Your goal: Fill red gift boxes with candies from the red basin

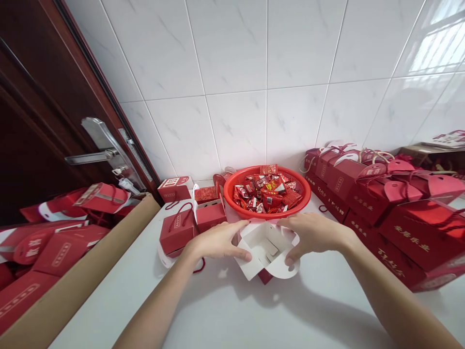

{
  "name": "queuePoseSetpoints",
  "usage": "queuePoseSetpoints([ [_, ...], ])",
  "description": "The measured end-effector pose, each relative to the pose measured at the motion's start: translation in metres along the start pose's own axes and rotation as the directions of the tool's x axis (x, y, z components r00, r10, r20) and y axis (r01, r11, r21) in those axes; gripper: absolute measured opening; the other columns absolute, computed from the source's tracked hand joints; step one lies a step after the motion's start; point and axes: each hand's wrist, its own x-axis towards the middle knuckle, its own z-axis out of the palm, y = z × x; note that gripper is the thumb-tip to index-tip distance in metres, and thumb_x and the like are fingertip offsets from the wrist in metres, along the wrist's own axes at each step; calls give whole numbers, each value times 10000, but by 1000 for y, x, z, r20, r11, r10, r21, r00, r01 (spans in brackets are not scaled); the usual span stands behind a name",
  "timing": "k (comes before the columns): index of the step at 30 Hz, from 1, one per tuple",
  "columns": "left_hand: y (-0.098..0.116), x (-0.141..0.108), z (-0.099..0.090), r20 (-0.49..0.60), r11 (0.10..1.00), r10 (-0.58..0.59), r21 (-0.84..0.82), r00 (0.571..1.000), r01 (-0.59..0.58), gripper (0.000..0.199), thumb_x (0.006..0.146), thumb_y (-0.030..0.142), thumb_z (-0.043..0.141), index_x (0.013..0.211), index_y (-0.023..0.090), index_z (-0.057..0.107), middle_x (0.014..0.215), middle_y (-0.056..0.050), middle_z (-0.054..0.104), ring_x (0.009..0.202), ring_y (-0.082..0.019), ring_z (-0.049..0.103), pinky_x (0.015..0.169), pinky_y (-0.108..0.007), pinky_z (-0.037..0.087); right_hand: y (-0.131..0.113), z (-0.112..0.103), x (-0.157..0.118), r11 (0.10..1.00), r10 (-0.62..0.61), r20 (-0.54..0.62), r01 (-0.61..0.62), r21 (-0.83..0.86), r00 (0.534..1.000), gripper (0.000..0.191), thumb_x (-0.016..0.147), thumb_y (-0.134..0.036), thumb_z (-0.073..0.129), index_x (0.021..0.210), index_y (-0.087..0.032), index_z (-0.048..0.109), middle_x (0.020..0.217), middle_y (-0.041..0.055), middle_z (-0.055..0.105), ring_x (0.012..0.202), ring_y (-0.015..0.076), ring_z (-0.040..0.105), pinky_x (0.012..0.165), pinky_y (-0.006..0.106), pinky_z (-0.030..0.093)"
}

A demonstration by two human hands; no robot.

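Note:
An open box, white inside and red outside, stands on the white table with its flaps spread outward. My left hand grips its left side, thumb over the left flap and fingers behind. My right hand holds the right side, its thumb on the rounded flap. Right behind the box is a red plastic basket with many small red wrapped packets in it. The inside of the box shows folded white card and no packets.
Red boxes with cords stand left of the basket. Stacked red gift boxes line the right side. A cardboard carton of red boxes is at the left, by a dark door with a metal handle. A tiled wall rises behind.

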Motion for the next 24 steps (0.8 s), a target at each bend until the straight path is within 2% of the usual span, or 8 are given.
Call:
queuePoseSetpoints([
  [6,7,-16,-6,-79,995,95,8,992,-95,874,763,591,698,1514,241,421,873,-12,673,791,-211,635,647,-254,434,15,-19,-18,991,-93,-202,111,79,975,384,769,-521,727,1033,-243,696,896,47,725,805,229,669,672,289,463],
  [10,9,-13,-22,-298,978,191,-28,935,-208,592,881,540,588,1394,245,572,1044,-42,720,908,-212,666,781,-286,505,31,-30,-19,984,-54,-464,126,126,884,321,853,-499,622,1021,-242,716,871,40,738,762,205,672,672,286,477],
  [13,11,21,-35,-368,954,287,29,884,-298,469,911,484,541,1276,215,662,1246,-75,695,1090,-238,655,915,-307,500,44,-28,7,965,30,-628,141,220,778,268,867,-440,579,891,-216,726,866,39,750,754,188,672,676,282,483],
  [16,23,75,-41,-210,969,235,123,949,-213,468,860,465,582,1227,193,682,1194,-106,727,1107,-281,671,933,-330,504,58,-20,54,934,157,-733,140,327,661,177,822,-316,580,786,-198,706,849,44,762,751,185,682,704,284,496],
  [18,35,109,-39,-83,968,74,244,994,-52,672,707,508,739,1305,221,635,1301,-136,677,1199,-361,623,974,-401,492,68,-14,85,913,259,-756,104,395,601,115,769,-258,602,745,-201,699,799,40,760,731,189,687,700,287,500],
  [20,44,132,-33,22,956,-89,281,996,80,1068,574,451,840,1514,195,402,1383,-222,600,1206,-419,608,956,-482,503,78,-11,109,881,338,-753,91,464,564,84,731,-218,606,704,-207,685,784,39,760,743,198,696,711,292,506],
  [22,47,143,-25,13,943,-138,308,990,127,1244,528,429,860,1578,174,244,1473,-282,485,1256,-457,560,971,-550,484,86,-9,124,854,380,-740,96,511,555,74,704,-199,607,667,-208,671,753,43,755,742,209,703,711,299,514],
  [24,43,146,-20,-33,937,-168,305,985,170,1256,511,439,857,1577,198,238,1555,-290,361,1330,-482,482,1003,-590,452,93,-7,130,843,394,-737,103,528,550,74,699,-203,602,661,-209,666,738,48,752,738,218,709,705,307,522],
])
